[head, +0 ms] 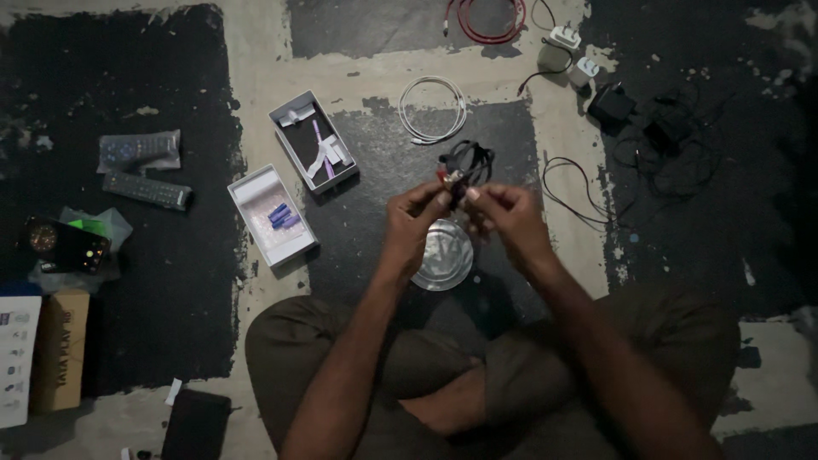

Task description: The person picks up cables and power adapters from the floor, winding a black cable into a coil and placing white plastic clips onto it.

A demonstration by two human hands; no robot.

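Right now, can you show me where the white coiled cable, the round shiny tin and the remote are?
white coiled cable (433, 109), head view, loop's top edge.
round shiny tin (443, 255), head view, lid's middle.
remote (146, 190), head view, button face.

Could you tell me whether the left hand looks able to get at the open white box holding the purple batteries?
Probably yes: the white box lies open on the floor beside the left hand, nothing between, though that hand is gripping the black cable bundle.
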